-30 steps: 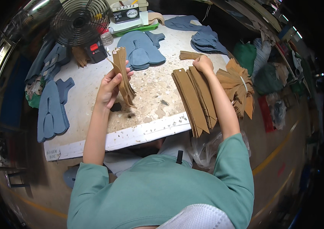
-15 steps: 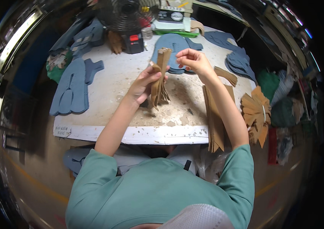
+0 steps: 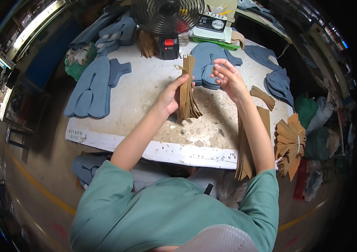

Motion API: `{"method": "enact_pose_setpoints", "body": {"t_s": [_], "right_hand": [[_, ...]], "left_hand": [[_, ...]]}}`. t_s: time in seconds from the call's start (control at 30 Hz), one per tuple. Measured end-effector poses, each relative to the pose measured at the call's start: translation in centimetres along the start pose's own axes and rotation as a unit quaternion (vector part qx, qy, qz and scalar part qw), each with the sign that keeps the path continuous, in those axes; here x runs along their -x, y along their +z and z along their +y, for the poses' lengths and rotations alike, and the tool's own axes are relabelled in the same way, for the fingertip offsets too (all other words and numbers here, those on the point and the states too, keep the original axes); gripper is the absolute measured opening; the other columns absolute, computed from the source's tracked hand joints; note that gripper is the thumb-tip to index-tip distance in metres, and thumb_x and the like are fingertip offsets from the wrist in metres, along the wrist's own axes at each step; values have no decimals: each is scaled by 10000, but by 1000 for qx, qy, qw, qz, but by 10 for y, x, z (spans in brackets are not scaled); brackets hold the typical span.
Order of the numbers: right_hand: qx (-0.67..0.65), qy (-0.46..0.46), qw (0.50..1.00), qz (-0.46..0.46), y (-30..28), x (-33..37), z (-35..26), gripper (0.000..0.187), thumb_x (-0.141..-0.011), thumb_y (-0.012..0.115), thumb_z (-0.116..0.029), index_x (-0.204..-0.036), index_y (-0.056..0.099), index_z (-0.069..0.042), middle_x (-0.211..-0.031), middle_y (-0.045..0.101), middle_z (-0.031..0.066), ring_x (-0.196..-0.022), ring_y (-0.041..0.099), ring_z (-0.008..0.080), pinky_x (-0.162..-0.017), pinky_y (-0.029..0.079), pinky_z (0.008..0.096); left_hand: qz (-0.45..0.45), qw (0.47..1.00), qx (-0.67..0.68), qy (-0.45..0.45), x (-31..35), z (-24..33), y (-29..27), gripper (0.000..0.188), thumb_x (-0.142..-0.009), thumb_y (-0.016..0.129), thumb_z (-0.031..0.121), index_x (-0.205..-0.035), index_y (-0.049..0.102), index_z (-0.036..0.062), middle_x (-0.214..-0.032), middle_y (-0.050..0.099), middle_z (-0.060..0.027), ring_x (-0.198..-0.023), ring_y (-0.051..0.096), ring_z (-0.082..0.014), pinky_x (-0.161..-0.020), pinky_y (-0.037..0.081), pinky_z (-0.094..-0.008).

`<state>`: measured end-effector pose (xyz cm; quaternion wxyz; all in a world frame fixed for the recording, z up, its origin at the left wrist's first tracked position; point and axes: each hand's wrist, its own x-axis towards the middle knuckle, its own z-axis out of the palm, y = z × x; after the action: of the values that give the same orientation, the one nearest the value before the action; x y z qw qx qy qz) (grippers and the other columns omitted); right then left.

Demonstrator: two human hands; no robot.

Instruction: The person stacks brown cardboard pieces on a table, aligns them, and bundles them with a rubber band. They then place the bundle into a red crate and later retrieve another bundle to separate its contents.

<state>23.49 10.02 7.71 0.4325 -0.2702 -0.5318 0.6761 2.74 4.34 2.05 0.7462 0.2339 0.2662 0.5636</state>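
My left hand is closed around a bundle of thin tan strips, which look like cut leather pieces. The bundle stands nearly upright over the table's middle, its lower ends fanned apart. One strip curls away at the top, near my thumb. To the right of it my right hand is raised, fingers bent and apart, with nothing visible in it. Behind that hand lies a stack of blue-grey cut pieces. Beneath my right forearm, long tan pieces lie over the table's front edge.
Blue-grey stacks lie on the left and right. A short tan bundle sits at the right, with a tied, fanned tan bundle beyond the edge. A fan and a black-and-red box stand at the back.
The whole view has shifted and tilted slightly. The tan bundle in my left hand is more upright, with its strips closer together at the top. My right hand's fingers have spread a little.
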Motion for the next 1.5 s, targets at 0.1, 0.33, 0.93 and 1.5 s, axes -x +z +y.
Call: {"method": "enact_pose_setpoints", "body": {"t_s": [0.1, 0.33, 0.93, 1.5], "right_hand": [[174, 1, 984, 27, 2, 2, 5, 245, -894, 645, -113, -1120, 591, -34, -846, 661, 20, -854, 636, 100, -730, 486, 245], [191, -5, 981, -20, 10, 7, 25, 211, -898, 608, -46, -1103, 586, -2, -802, 652, 26, -785, 623, 88, -723, 498, 235], [147, 10, 988, -55, 3, 8, 29, 221, -941, 555, -85, -1160, 530, -69, -895, 665, 5, -737, 617, 64, -581, 407, 191], [193, 8, 981, -12, 5, 11, 39, 307, -963, 517, -109, -1264, 510, -52, -823, 640, -15, -641, 613, 67, -548, 459, 202]], "left_hand": [[-38, 999, 21, 7, 2, 0, 1, 359, -923, 637, 287, -1162, 584, 25, -989, 652, -84, -911, 640, -156, -818, 546, -293], [-55, 998, -30, -16, 9, -11, 12, 377, -916, 648, 272, -1192, 566, 28, -1037, 654, -103, -925, 637, -163, -835, 539, -317], [-90, 994, -39, -36, 11, -6, 11, 486, -938, 612, 265, -1311, 469, -12, -1195, 603, -144, -1052, 612, -181, -930, 509, -317], [-17, 996, -80, -35, 11, -17, 16, 395, -949, 601, 239, -1258, 533, 3, -1166, 617, -116, -1027, 603, -175, -930, 492, -314]]}}
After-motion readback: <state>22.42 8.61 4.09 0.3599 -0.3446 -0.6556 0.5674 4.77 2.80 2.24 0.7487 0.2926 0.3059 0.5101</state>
